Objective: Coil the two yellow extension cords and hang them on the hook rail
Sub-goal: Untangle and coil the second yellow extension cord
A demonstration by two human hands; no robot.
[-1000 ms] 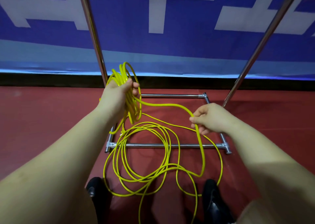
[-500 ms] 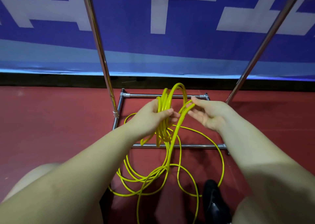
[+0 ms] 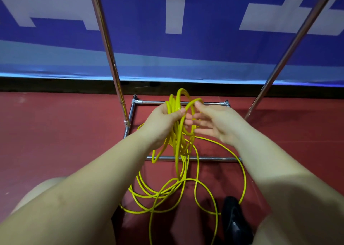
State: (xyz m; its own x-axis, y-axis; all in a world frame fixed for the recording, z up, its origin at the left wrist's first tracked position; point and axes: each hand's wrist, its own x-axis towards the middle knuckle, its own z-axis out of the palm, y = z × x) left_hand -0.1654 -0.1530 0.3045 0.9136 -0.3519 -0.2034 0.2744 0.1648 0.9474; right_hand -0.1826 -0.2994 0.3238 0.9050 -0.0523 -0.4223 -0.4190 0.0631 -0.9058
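Two slanted poles (image 3: 111, 62) flank the hands; open room lies between them above the base frame (image 3: 188, 158). Loose cord (image 3: 167, 190) loops clutter the floor (image 3: 55, 133) below, beside a shoe (image 3: 234, 218).

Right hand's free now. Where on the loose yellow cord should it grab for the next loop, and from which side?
Judging by the lay, take the loose yellow cord on the strand that arcs out to the right just below the right hand, coming from above with a pinch. That strand hangs clear of the bundle gripped by the left hand, and is not among the tangled loops on the floor.
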